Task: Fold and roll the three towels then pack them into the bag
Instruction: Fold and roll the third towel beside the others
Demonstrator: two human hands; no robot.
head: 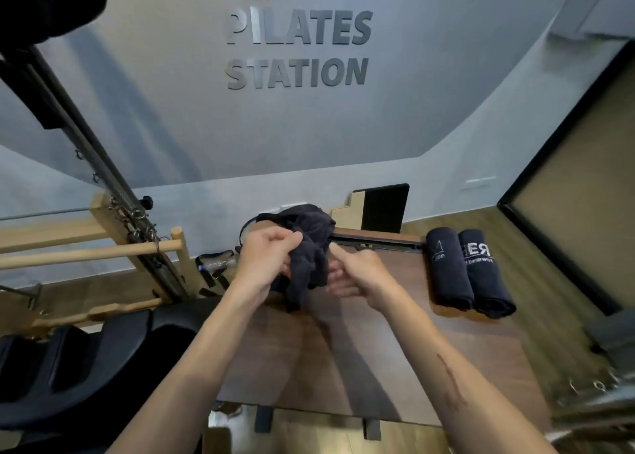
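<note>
Left hand point(266, 257) grips crumpled dark towel point(305, 257); right hand point(354, 275) loosely open beside it

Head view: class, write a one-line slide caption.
Left hand grips a crumpled dark towel beside two rolled towels.

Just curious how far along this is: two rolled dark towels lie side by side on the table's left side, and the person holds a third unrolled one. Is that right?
Not quite. In the head view, the two rolled towels lie on the table's right side, not its left. The left hand does grip the third, unrolled towel.
</note>
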